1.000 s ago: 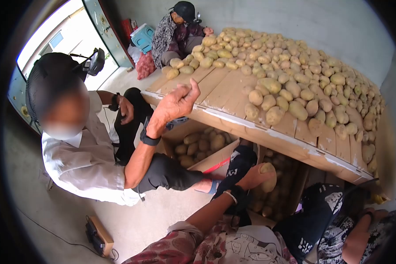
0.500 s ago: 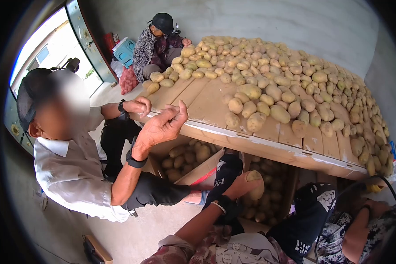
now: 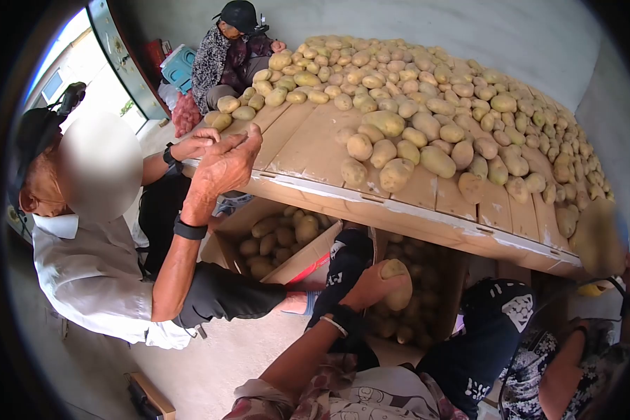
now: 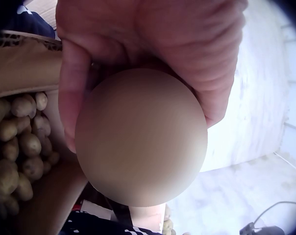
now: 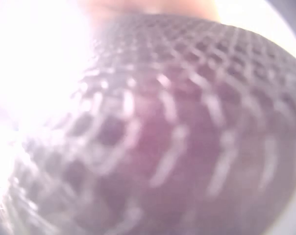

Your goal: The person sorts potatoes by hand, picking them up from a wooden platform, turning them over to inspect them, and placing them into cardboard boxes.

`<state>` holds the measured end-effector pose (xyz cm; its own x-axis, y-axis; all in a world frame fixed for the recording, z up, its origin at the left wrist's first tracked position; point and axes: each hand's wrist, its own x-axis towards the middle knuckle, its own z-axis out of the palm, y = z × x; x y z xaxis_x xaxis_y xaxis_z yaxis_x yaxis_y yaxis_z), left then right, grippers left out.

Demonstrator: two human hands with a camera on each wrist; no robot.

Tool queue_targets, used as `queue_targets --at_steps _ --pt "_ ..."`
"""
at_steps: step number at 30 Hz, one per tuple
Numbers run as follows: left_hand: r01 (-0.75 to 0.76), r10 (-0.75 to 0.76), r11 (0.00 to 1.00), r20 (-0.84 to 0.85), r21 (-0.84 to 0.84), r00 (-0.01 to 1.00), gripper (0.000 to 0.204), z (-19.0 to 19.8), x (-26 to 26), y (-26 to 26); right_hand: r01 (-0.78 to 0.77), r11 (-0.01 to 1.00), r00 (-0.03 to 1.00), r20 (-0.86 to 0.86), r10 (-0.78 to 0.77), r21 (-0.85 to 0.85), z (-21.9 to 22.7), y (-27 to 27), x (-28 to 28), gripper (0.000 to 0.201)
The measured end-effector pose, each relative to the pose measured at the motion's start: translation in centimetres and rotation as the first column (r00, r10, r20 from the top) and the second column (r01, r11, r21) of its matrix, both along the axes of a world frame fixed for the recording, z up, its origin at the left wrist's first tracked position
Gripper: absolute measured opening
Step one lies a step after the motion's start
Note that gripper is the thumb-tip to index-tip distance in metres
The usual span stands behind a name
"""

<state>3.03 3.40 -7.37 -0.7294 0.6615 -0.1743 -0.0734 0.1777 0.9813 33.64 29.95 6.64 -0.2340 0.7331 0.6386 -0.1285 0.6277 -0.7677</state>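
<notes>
My left hand point(image 3: 367, 285) grips a large yellowish potato point(image 3: 400, 287) in front of the boxes below the platform. In the left wrist view, fingers and thumb of the left hand point(image 4: 153, 34) curl round the potato point(image 4: 140, 139), whose surface is blurred. My right hand is outside the head view. The right wrist view is filled by blurred, dark mesh fabric point(image 5: 187, 132) close to the camera, with a strip of skin point(image 5: 158, 7) at its top edge; how my right fingers lie is hidden.
Potatoes point(image 3: 437, 162) cover much of the cardboard-topped platform point(image 3: 287, 150). Below stand a cardboard box point(image 3: 308, 260) and a second box of potatoes point(image 4: 20, 142). A seated person in white point(image 3: 105, 280) is at left, another point(image 3: 234, 63) at the back. A person in floral clothing point(image 3: 525, 381) sits at right.
The head view has shifted, moving the scene leftward. My left hand keeps its grip on the potato. The person in white has brought both hands together. A blurred brown thing and a hand have appeared at right.
</notes>
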Motion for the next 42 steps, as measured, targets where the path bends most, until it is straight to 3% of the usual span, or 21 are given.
queue_targets --at_steps 3,5,7,11,12,13,16,18,20,22,24,26,27,28,30,31,33,35,39,41,42 --pt "-0.030 0.036 0.996 -0.071 0.086 0.997 0.041 -1.3 -0.1 0.1 0.000 1.000 1.000 0.006 0.000 0.009 0.2 0.4 0.1 0.059" --pt "0.032 -0.032 0.999 0.117 0.007 0.993 0.041 1.7 -0.1 -0.4 -0.043 0.999 0.999 0.017 0.042 0.028 1.7 1.2 -1.5 0.058" --pt "0.029 -0.028 0.999 -0.016 0.035 0.999 0.039 -0.2 -0.5 -0.3 -0.100 0.992 0.995 -0.015 0.101 0.082 3.7 1.3 -3.8 0.057" --pt "-0.020 0.024 0.998 -0.062 0.058 0.998 0.036 -1.6 -0.4 -0.4 -0.304 0.902 0.921 -0.148 0.361 0.307 11.1 -0.6 -9.5 0.055" --pt "0.007 -0.013 0.995 0.057 0.097 0.998 0.037 -0.5 -0.3 -0.2 -0.373 0.845 0.867 -0.181 0.465 0.382 13.4 -1.7 -9.9 0.054" --pt "0.031 -0.052 0.992 0.171 0.121 0.984 0.037 1.0 0.0 -0.4 -0.453 0.764 0.773 -0.223 0.593 0.460 15.7 -2.7 -9.5 0.054" --pt "0.039 -0.058 0.987 0.117 0.155 0.991 0.034 2.0 -0.2 0.3 -0.603 0.344 0.211 -0.271 0.939 0.720 20.4 -5.3 -6.5 0.052" --pt "-0.016 0.007 0.990 0.064 0.139 0.998 0.031 1.6 0.4 -0.5 -0.656 0.137 -0.082 -0.251 0.965 0.742 20.7 -5.4 -6.0 0.051" --pt "-0.040 0.024 0.985 0.099 0.168 0.995 0.031 2.2 1.1 -0.8 -0.810 0.031 -0.225 -0.360 0.905 0.585 17.4 -4.7 -9.1 0.050" --pt "-0.077 0.054 0.981 0.130 0.178 0.990 0.031 3.3 0.6 -0.4 -0.982 0.032 -0.095 -0.635 0.766 0.185 11.1 -4.5 -14.4 0.049" --pt "-0.085 -0.044 0.947 0.388 0.310 0.921 0.038 4.2 1.2 -0.3 -0.941 0.008 0.266 -0.724 0.636 -0.338 3.8 -5.5 -19.3 0.050" --pt "-0.089 -0.158 0.914 0.549 0.395 0.821 0.045 5.9 1.7 0.4 -0.718 0.099 0.478 -0.385 0.790 -0.689 -4.0 -5.1 -21.1 0.053" --pt "-0.094 -0.153 0.913 0.549 0.396 0.822 0.045 6.4 1.9 0.8 -0.595 0.189 0.524 -0.199 0.829 -0.781 -7.1 -5.3 -21.3 0.053" --pt "-0.080 -0.176 0.899 0.524 0.430 0.834 0.045 6.9 1.9 1.3 -0.512 0.136 0.517 -0.178 0.837 -0.848 -9.7 -5.1 -21.2 0.053" --pt "-0.058 -0.200 0.885 0.490 0.462 0.849 0.045 7.1 1.8 2.6 -0.351 -0.046 0.467 -0.217 0.857 -0.935 -11.0 -5.7 -20.9 0.055" --pt "-0.095 -0.157 0.876 0.466 0.473 0.871 0.046 6.9 1.9 3.0 -0.357 -0.052 0.473 -0.228 0.851 -0.933 -10.6 -5.8 -21.1 0.055" --pt "-0.121 -0.119 0.878 0.456 0.464 0.882 0.048 6.7 2.8 3.4 -0.337 -0.464 0.275 -0.557 0.784 -0.819 -9.7 -6.4 -21.1 0.055" --pt "-0.006 -0.059 0.935 0.172 0.355 0.983 0.054 7.5 3.0 4.2 -0.384 -0.473 0.329 -0.597 0.732 -0.793 -10.0 -6.4 -21.6 0.054" --pt "0.032 -0.087 0.941 0.151 0.338 0.985 0.061 7.5 2.9 4.6 -0.412 -0.430 0.420 -0.586 0.693 -0.804 -9.4 -6.3 -21.6 0.048" --pt "0.133 -0.129 0.972 -0.033 0.192 0.991 0.068 8.9 2.6 4.2 -0.523 -0.389 0.354 -0.608 0.710 -0.759 -8.6 -6.4 -21.2 0.046" --pt "0.107 -0.089 0.994 -0.384 0.026 0.919 0.070 9.6 2.2 3.5 -0.520 -0.382 0.380 -0.607 0.698 -0.764 -8.6 -6.5 -21.0 0.046"
